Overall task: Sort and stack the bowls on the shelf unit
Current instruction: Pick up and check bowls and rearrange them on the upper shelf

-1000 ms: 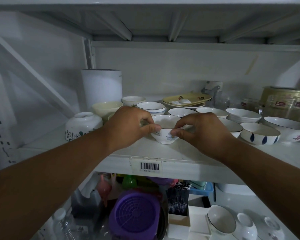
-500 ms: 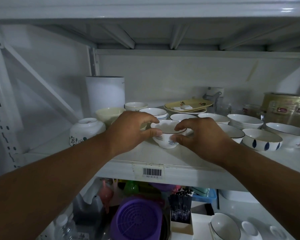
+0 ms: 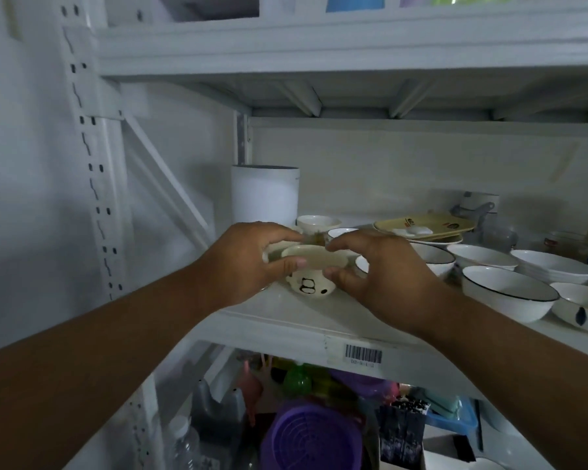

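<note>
Small cream bowl (image 3: 314, 274), near-left on shelf (image 3: 286, 320), pinched at rim by left hand (image 3: 248, 262), right hand (image 3: 381, 273) fingers curled alongside; risk: slipping, chipping crowded neighbouring bowls (image 3: 510, 293).

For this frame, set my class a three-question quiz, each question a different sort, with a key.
1. True or false: the tall white cylinder stands behind the left hand.
2. Which hand has its thumb on the rim of the small bowl with black markings? A) left B) right C) neither
3. Fill in: the barcode label sits on the front edge of the ____.

Key: 1 true; 2 A; 3 shelf.
</note>
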